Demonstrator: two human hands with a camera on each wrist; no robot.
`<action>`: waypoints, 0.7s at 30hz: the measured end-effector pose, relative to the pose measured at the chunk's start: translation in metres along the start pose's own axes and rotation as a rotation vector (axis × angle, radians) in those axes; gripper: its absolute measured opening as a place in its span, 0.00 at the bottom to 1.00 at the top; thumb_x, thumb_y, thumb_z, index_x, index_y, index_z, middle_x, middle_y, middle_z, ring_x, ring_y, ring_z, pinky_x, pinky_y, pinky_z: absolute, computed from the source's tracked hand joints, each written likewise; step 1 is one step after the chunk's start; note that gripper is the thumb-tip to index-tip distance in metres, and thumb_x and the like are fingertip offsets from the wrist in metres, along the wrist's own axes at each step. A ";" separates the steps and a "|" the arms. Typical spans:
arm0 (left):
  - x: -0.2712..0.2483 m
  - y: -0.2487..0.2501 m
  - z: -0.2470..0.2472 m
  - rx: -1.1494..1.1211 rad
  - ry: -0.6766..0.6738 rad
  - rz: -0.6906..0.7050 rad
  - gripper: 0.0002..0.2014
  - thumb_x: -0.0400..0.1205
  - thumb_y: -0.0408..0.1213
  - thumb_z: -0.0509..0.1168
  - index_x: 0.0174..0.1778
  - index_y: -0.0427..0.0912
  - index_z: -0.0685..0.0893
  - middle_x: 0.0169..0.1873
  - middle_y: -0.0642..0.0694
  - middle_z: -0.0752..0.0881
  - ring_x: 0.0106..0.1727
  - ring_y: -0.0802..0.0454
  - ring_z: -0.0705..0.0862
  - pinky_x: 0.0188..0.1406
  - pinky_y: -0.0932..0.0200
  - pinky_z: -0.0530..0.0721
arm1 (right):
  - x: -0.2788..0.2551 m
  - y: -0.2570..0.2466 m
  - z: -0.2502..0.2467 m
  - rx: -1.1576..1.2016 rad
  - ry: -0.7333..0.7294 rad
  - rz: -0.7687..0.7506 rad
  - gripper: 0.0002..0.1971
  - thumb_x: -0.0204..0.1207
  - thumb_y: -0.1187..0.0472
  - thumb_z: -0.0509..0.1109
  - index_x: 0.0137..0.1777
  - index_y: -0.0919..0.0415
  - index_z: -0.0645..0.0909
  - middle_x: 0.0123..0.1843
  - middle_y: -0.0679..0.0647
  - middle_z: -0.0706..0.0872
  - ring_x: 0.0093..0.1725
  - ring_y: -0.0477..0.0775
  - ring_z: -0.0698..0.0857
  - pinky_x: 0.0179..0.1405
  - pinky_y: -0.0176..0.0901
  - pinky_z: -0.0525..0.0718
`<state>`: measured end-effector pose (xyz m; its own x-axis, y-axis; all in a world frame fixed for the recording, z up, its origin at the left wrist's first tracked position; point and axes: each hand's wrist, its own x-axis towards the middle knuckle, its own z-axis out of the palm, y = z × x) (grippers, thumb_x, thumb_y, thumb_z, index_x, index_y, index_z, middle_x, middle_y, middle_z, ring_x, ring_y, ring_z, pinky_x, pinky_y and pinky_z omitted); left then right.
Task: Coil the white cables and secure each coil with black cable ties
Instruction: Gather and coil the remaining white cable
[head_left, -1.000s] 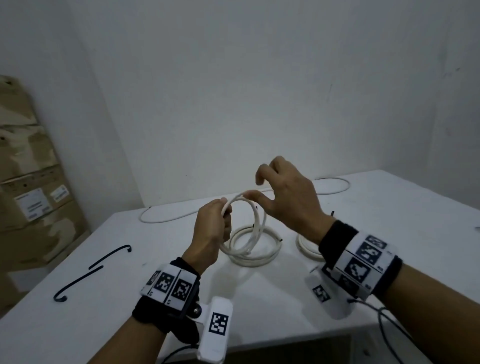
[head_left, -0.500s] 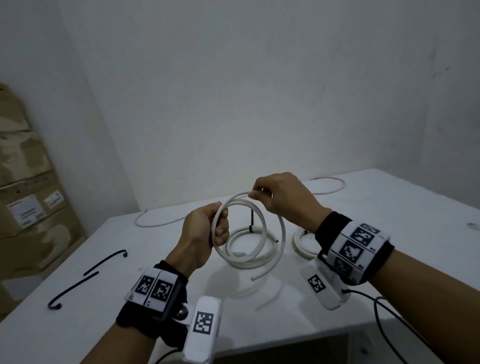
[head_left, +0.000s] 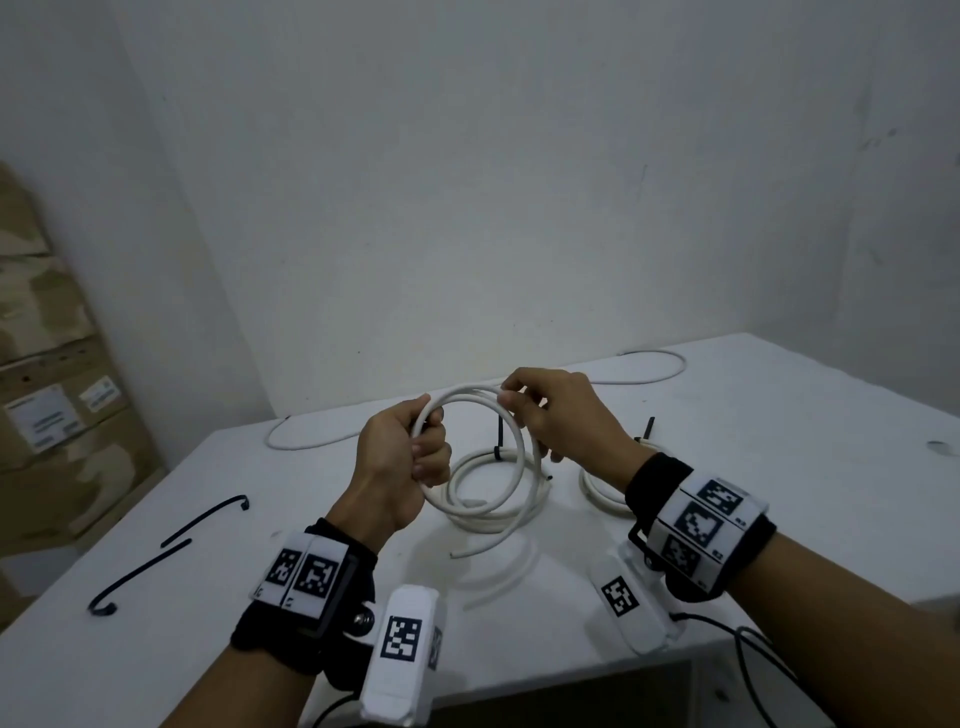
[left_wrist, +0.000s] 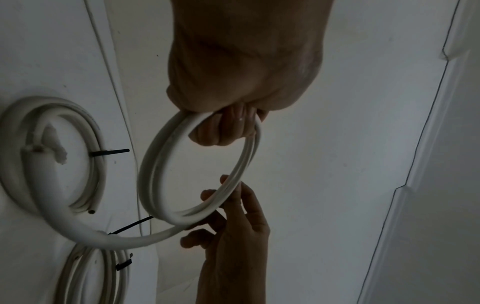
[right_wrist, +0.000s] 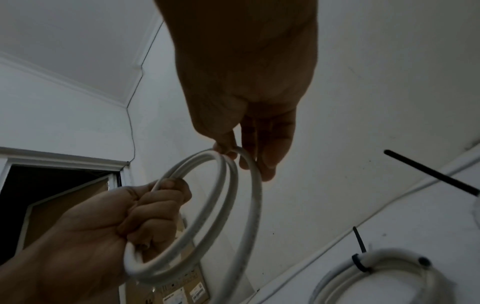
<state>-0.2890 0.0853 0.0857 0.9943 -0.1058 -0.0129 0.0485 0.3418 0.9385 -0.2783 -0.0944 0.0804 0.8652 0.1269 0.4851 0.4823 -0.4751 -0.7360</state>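
Note:
A white cable (head_left: 514, 441) is held above the table as an upright coil of about two loops, its free end (head_left: 457, 554) hanging down near the tabletop. My left hand (head_left: 410, 457) grips the coil's left side in a fist (right_wrist: 153, 216). My right hand (head_left: 540, 415) pinches the coil's top right between thumb and fingers (right_wrist: 228, 152). The coil (left_wrist: 197, 170) spans both hands in the left wrist view. Two loose black cable ties (head_left: 202, 519) (head_left: 135, 577) lie on the table's left part.
A tied coil (head_left: 493, 499) with a black tie (head_left: 500, 436) lies flat behind the held one; another tied coil (head_left: 597, 483) lies under my right wrist. Loose white cables (head_left: 306, 439) (head_left: 649, 366) run along the far edge. Cardboard boxes (head_left: 52, 395) stand left of the white table (head_left: 779, 467).
The held cable has gained a loop and the coil has widened. My right hand brought the cable round to the top of the coil and pinches it there; the left fist kept its grip.

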 end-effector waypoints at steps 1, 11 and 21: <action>0.001 0.000 0.000 0.000 0.003 0.000 0.17 0.85 0.36 0.49 0.29 0.40 0.70 0.12 0.52 0.61 0.11 0.58 0.57 0.15 0.66 0.54 | 0.000 0.001 0.001 0.025 0.007 0.007 0.08 0.81 0.58 0.66 0.45 0.59 0.83 0.37 0.63 0.87 0.20 0.50 0.79 0.15 0.37 0.78; 0.002 0.016 -0.005 -0.136 0.069 0.046 0.14 0.79 0.32 0.48 0.27 0.42 0.68 0.12 0.52 0.60 0.10 0.57 0.56 0.14 0.69 0.53 | -0.007 0.018 0.008 0.029 -0.105 0.073 0.02 0.81 0.62 0.65 0.48 0.55 0.79 0.37 0.53 0.87 0.32 0.50 0.85 0.27 0.34 0.79; 0.002 0.014 0.002 -0.067 0.189 0.127 0.15 0.81 0.33 0.50 0.27 0.42 0.68 0.12 0.52 0.60 0.11 0.56 0.56 0.12 0.69 0.57 | -0.012 0.005 0.029 0.750 0.153 0.243 0.05 0.82 0.63 0.64 0.45 0.62 0.76 0.33 0.63 0.82 0.26 0.57 0.83 0.30 0.48 0.87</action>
<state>-0.2869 0.0878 0.1000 0.9926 0.1164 0.0337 -0.0783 0.4034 0.9117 -0.2820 -0.0727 0.0572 0.9558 -0.0515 0.2895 0.2932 0.2447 -0.9242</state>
